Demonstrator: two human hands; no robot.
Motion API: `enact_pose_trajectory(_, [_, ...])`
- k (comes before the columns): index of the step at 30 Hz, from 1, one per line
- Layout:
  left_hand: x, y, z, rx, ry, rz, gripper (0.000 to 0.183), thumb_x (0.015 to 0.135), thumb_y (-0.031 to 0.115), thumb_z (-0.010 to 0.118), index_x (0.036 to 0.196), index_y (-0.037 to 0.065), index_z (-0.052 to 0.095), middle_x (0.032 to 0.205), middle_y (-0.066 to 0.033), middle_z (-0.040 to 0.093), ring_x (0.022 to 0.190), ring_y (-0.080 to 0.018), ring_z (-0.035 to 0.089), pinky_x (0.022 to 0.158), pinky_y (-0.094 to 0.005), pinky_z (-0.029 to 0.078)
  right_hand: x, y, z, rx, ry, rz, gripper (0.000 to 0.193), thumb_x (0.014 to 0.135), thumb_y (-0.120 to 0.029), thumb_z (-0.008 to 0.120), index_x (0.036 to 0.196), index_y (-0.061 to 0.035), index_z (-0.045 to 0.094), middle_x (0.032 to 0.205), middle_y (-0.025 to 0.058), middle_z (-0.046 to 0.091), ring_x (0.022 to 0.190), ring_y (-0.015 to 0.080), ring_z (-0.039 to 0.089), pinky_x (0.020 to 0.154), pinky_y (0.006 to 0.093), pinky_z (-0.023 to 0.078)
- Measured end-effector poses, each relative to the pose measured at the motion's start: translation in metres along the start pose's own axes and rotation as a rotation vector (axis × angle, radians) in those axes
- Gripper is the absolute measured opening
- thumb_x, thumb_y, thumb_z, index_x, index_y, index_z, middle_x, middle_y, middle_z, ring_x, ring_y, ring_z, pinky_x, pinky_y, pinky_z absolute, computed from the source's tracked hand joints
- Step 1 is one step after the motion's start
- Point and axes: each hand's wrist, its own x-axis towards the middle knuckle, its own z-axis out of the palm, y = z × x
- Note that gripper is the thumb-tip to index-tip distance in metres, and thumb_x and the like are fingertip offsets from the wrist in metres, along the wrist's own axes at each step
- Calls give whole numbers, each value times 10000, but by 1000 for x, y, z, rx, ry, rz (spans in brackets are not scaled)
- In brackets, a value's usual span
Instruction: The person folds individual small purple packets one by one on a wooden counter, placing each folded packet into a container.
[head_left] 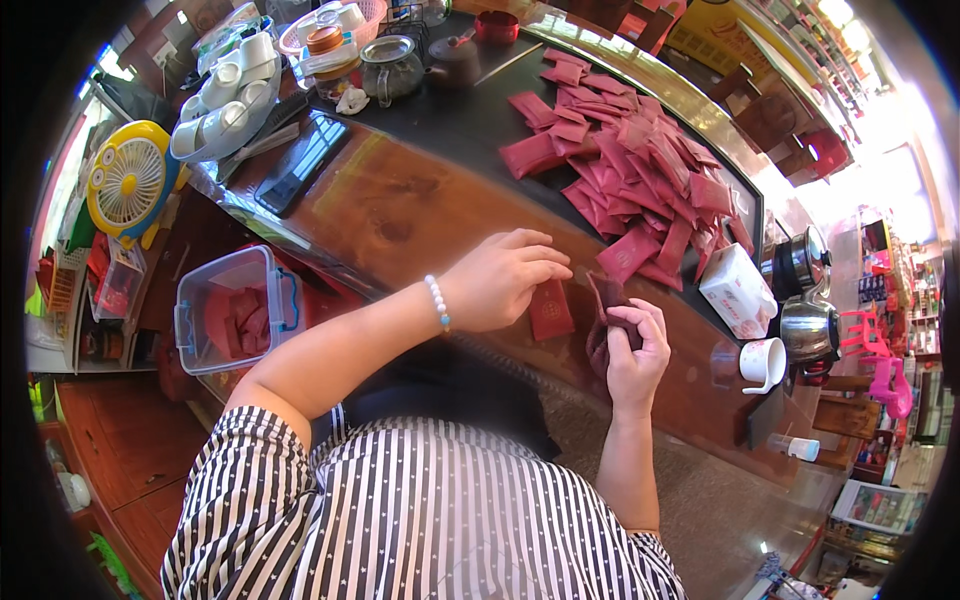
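Note:
My left hand (508,279), with a beaded bracelet on its wrist, hovers over the near edge of the wooden table. Its fingers stretch to the right, slightly bent and with nothing visible in them. Just below its fingertips lies a flat dark red packet (551,312). To the right, my right hand (640,352) is closed around a darker maroon pouch (601,345), which stands up out of the fist; its lower part is partly hidden by the fingers. Beyond both hands a big heap of dark red packets (640,165) covers part of a black tea tray (440,135).
At left, a clear plastic box (225,275) holds red packets. A phone (302,160) lies on the table beside a basin of white cups (225,105). A tissue pack (737,290), a white mug (763,362) and a glass kettle (808,335) stand at right.

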Motion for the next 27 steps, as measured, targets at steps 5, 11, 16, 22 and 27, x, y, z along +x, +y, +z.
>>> enact_pose_trajectory(5, [-7, -2, -1, -19, 17, -76, 371, 855, 57, 663, 1223, 82, 704, 1293, -105, 698, 1271, -320, 604, 1102, -461, 460, 7, -28, 33, -85, -124, -120, 220, 770, 15, 692, 958, -73, 765, 1101, 147, 679, 1066, 314, 653, 954, 393, 526])
enact_pose_trajectory(11, [-3, -2, 1, -73, 25, -82, 314, 869, 65, 669, 1177, 82, 720, 1285, -98, 702, 1272, -306, 612, 1097, -451, 464, 7, -34, 43, -332, -227, -294, 168, 703, -21, 721, 837, -120, 715, 1018, 91, 655, 927, 343, 611, 838, 432, 532])
enact_pose_trajectory(16, [-4, -4, 4, -62, 50, -77, 292, 872, 75, 679, 1159, 72, 733, 1278, -89, 708, 1254, -297, 616, 1091, -441, 462, -12, -26, 0, -327, -274, -166, 200, 689, 22, 693, 830, -108, 748, 994, 90, 662, 896, 310, 614, 788, 395, 530])
enact_pose_trajectory(22, [-3, -2, 4, -20, 52, -67, 331, 878, 70, 667, 1206, 87, 710, 1322, -97, 687, 1274, -301, 607, 1103, -448, 455, -6, -27, 6, -133, -124, -63, 201, 748, 10, 689, 910, -81, 767, 1041, 153, 671, 1000, 306, 643, 879, 390, 532])
enact_pose_trajectory(27, [-1, -2, 6, -5, 25, -64, 381, 870, 68, 664, 1249, 85, 693, 1336, -103, 679, 1287, -308, 596, 1109, -452, 451, -2, -40, 42, -340, -228, -255, 203, 719, -16, 723, 889, -121, 752, 1040, 135, 661, 982, 351, 618, 892, 445, 530])
